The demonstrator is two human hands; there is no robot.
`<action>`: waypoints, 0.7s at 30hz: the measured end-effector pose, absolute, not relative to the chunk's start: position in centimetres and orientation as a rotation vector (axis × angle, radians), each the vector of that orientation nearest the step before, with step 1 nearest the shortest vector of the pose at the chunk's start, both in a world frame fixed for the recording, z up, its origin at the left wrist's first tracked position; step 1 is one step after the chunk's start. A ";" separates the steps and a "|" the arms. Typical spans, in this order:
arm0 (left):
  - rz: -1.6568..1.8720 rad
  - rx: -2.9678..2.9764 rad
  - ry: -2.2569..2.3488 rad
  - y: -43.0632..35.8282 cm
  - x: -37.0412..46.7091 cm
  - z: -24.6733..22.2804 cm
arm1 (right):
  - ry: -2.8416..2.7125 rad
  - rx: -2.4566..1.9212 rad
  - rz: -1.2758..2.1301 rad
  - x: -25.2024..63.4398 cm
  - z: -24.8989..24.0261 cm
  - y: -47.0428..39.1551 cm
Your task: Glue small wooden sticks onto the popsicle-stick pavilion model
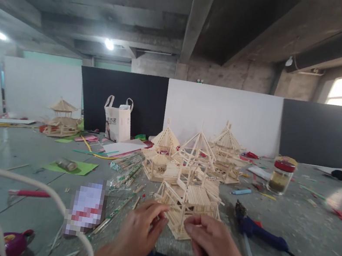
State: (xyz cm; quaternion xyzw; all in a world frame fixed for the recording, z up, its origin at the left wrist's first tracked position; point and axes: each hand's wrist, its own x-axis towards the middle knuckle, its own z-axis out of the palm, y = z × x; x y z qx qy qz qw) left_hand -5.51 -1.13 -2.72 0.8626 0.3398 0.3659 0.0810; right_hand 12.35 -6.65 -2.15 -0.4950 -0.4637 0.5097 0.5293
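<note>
Head view | both hands, left and right, pinch stick pavilion | tote bag (print unreadable)

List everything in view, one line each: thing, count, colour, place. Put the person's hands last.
stick pavilion models: four, pale wood, table centre.
far pavilion model: one, pale wood, far left.
glue gun: one, blue, right of the hands.
jar: one, clear with red lid, right.
tote bag: one, white, against the black board.
green sheets: several, left.
loose sticks: many, left of the models.
cable: one, white, lower left.
left hand: pinching a stick at the nearest model.
right hand: fingers pinched at the nearest model's base.
</note>
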 end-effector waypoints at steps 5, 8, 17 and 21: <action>1.072 2.488 1.033 -1.4 -5.1 -2.9 | -1.976 -1.731 -0.173 14.5 0.7 -5.9; 1.062 2.486 1.004 -1.5 -5.0 -3.0 | -2.060 -1.831 -0.257 14.8 1.6 -4.8; 0.985 2.441 1.061 -1.6 -4.9 -3.1 | -2.118 -1.808 -0.384 13.6 1.2 -3.9; 0.998 2.432 1.051 -1.8 -4.9 -3.0 | -2.134 -1.769 -0.370 13.8 0.9 -3.6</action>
